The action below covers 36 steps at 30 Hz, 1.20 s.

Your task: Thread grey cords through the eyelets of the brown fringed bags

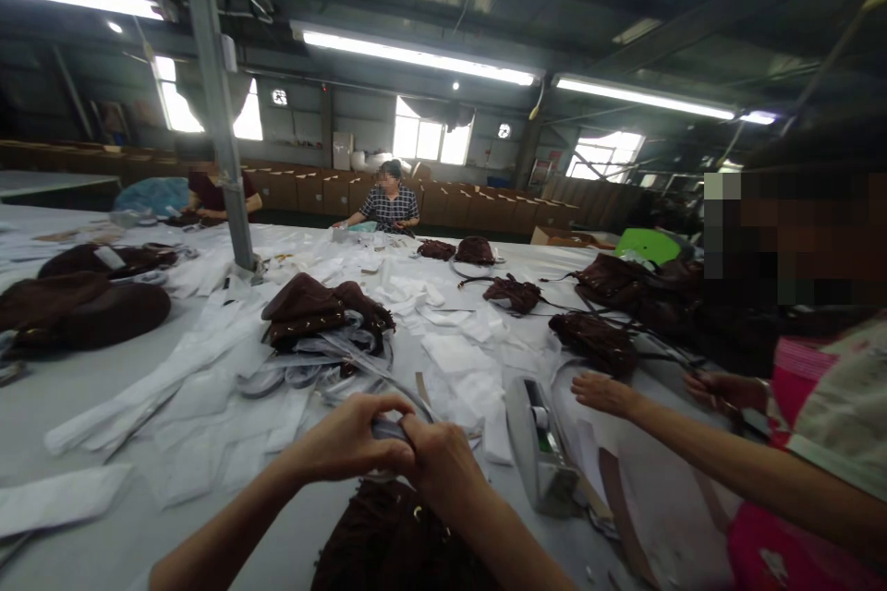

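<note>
My left hand (350,439) and my right hand (440,462) meet at the bottom centre, fingers pinched together on a thin grey strap (388,429) that curves up and away over the table. Both hands are closed on it. Just below them lies a dark brown fringed bag (388,540), partly hidden by my right forearm. White tissue paper sheets (208,406) lie spread to the left of my hands.
A co-worker at the right reaches a hand (602,392) toward a tape dispenser (540,448). Brown bags (315,309) sit in piles across the grey table (83,388). A steel post (218,102) stands at the back left. Two more people sit at the far side.
</note>
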Available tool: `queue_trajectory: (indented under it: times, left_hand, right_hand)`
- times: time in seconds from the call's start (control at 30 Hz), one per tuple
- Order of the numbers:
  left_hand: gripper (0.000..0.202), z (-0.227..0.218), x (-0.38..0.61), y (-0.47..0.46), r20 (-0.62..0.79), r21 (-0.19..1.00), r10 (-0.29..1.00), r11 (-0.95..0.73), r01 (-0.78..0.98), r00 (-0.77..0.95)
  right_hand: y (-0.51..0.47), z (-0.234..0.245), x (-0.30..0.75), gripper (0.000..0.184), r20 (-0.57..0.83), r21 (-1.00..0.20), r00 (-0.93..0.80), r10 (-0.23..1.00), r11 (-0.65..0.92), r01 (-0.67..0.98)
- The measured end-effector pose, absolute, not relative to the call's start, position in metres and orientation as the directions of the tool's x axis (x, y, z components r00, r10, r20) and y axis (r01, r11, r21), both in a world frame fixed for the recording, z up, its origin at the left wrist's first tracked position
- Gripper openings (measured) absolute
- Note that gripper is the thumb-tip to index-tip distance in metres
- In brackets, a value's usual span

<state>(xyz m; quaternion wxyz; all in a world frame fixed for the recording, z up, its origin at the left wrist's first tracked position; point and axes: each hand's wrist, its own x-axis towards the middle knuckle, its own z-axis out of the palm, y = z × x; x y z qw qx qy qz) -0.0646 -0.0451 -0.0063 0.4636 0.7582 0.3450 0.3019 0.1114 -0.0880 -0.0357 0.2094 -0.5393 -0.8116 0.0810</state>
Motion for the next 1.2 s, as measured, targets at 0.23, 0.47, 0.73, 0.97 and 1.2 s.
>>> queue_trajectory:
  times: [0.23,0.47,0.73,0.97,1.2]
  left_hand:
    - [0.034,-0.036,-0.078,-0.044,0.028,0.994,0.862,-0.078,0.078,0.505]
    - [0.049,-0.044,-0.078,-0.053,-0.021,0.946,0.937,0.132,-0.296,0.349]
    - [0.034,-0.049,-0.036,-0.05,0.093,0.933,0.99,-0.049,-0.356,0.108]
    - [0.023,-0.022,-0.052,-0.052,0.123,0.961,0.821,-0.239,0.14,0.558]
    - [0.044,-0.044,-0.02,-0.055,-0.215,0.689,0.973,0.215,-0.692,0.088]
  right_hand:
    - [-0.095,-0.007,0.124,0.051,0.269,-0.401,-0.367,0.891,0.45,0.798]
    - [-0.1,-0.025,0.129,0.042,0.199,-0.57,-0.321,0.926,0.376,0.731]
    - [-0.1,-0.069,0.107,0.044,0.283,-0.56,-0.122,0.951,0.267,0.784]
    - [-0.099,-0.043,0.121,0.017,0.236,-0.439,-0.309,0.921,0.385,0.812]
    - [-0.093,-0.045,0.104,0.037,0.251,-0.774,-0.114,0.961,0.27,0.572]
